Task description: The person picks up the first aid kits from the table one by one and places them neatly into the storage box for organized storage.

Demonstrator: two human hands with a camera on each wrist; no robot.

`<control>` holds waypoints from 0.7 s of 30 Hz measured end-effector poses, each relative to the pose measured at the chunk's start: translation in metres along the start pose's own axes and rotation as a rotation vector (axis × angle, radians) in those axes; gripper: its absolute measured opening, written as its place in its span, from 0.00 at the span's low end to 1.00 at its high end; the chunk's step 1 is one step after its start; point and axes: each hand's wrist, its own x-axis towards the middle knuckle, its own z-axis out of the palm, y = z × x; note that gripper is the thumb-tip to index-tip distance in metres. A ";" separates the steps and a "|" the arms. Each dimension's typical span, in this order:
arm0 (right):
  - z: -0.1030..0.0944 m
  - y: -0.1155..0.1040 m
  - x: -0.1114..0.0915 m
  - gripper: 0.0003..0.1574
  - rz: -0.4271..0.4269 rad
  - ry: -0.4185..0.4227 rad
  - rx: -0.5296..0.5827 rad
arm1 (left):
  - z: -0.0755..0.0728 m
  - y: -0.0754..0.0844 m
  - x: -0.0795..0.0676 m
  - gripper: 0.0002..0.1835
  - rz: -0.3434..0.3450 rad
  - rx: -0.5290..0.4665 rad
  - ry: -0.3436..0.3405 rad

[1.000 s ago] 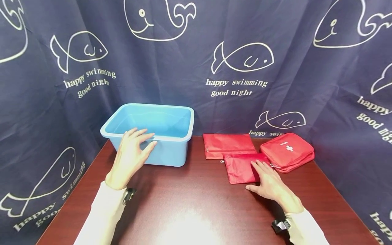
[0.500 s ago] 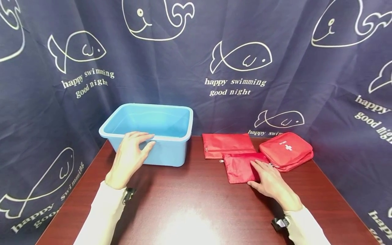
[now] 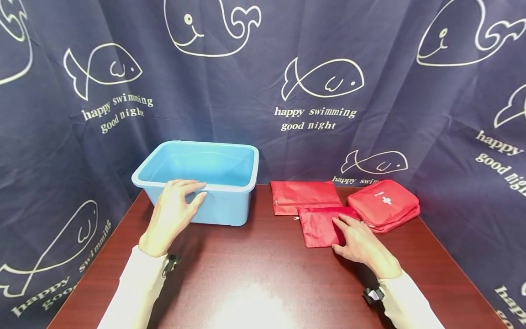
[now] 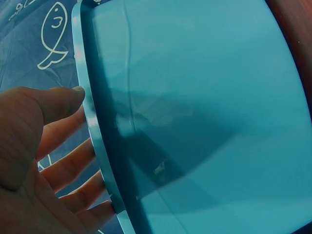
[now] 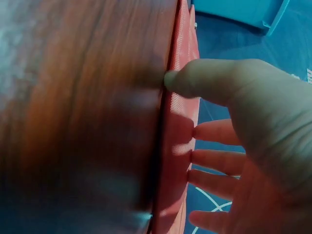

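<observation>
My left hand point(image 3: 169, 212) is at the near rim of a light blue plastic basin point(image 3: 216, 203). Its fingers lie over the rim point(image 4: 92, 122), the thumb in front, lightly pinching it. Over on the right, my right hand point(image 3: 363, 242) holds the front edge of a small red zip pouch point(image 3: 319, 227). In the right wrist view the thumb presses the pouch's point(image 5: 180, 114) lower edge by the tabletop while the fingertips touch its upper face. The pouch lies flat on the table, its right part covered by the hand.
Behind the small pouch lies a larger red zip pouch point(image 3: 304, 194), partly overlapped by it. A red first-aid bag point(image 3: 386, 205) with a white cross sits to the right. A dark blue printed curtain point(image 3: 230, 100) surrounds the reddish-brown table point(image 3: 255, 256).
My left fingers have come down onto the basin's rim. The right thumb has moved in to the pouch's front edge, closing toward the fingers. The basin and pouches have stayed in place.
</observation>
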 end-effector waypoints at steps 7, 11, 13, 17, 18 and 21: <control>0.001 0.002 0.001 0.50 -0.052 0.007 -0.015 | -0.001 0.000 0.000 0.14 -0.002 0.002 0.003; 0.005 0.006 0.001 0.50 -0.111 0.052 -0.022 | -0.001 0.001 0.000 0.14 -0.005 0.006 0.004; 0.005 0.007 0.001 0.50 -0.125 0.057 -0.024 | -0.002 0.000 0.000 0.14 -0.012 0.011 0.005; 0.005 0.006 0.000 0.50 -0.113 0.029 -0.023 | -0.002 -0.001 0.000 0.14 -0.020 0.016 0.003; 0.004 0.005 0.000 0.50 -0.106 0.022 -0.021 | -0.001 -0.001 0.000 0.14 -0.022 0.017 0.002; 0.002 0.005 -0.002 0.50 -0.075 -0.002 -0.005 | 0.000 -0.001 0.001 0.14 -0.020 0.017 0.002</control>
